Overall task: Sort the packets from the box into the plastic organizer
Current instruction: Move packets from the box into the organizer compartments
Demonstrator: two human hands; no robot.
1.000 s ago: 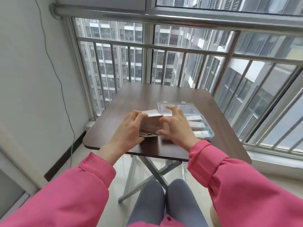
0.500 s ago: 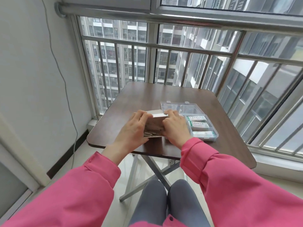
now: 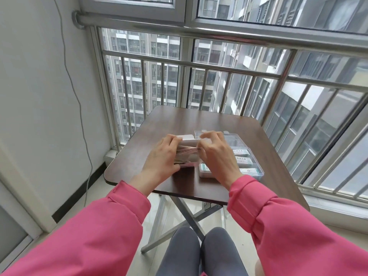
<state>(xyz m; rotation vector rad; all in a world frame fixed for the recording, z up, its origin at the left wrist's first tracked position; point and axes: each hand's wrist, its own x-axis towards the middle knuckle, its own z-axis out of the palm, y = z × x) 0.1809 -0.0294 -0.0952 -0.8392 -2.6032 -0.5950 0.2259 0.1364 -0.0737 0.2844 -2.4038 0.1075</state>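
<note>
A small pale box (image 3: 188, 139) with its flap up stands near the front of the brown table (image 3: 199, 120), packed with thin packets (image 3: 186, 152) whose edges show. My left hand (image 3: 161, 156) grips the box's left side. My right hand (image 3: 216, 156) reaches in from the right, fingers curled, pinching at the packets' edges. Right beside it lies the clear plastic organizer (image 3: 256, 170) with its lid open flat behind; several white-and-green packets (image 3: 242, 159) lie in its compartments, partly hidden by my right hand.
A steel window railing (image 3: 229, 68) runs close behind and to the right of the table. A white wall with a hanging cable (image 3: 79, 100) stands on the left. My knees (image 3: 199, 250) are under the table's front edge, by its folding metal legs.
My right hand's fingers lifted off the box's top and curled onto the packets' edges. The box tipped so more packets show. The camera's view shifted slightly.
</note>
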